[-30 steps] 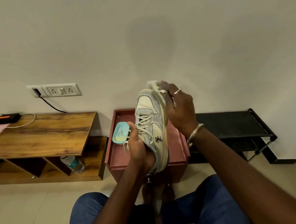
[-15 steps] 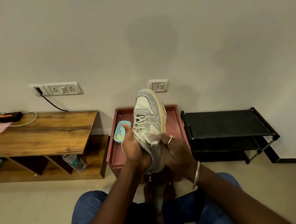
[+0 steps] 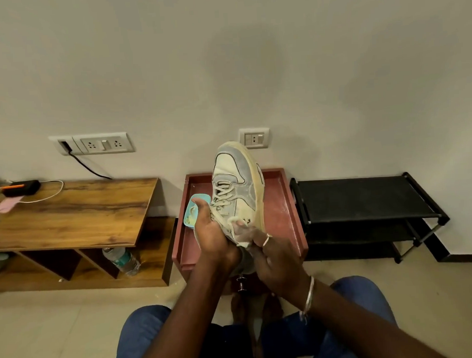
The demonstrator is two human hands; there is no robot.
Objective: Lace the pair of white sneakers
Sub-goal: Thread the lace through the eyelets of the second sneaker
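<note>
I hold the white sneaker up in front of the red tray, its long axis nearly upright, toe pointing up toward the wall. My left hand has its fingers clamped round the heel end. On my right hand the fingers pinch a white cloth against the sneaker's side. A blue dish lies in the tray's left part.

legs: we wear blue jeans | right wrist: we wear a thin silver bangle | finger of our right grip: we wear a slim silver ring
</note>
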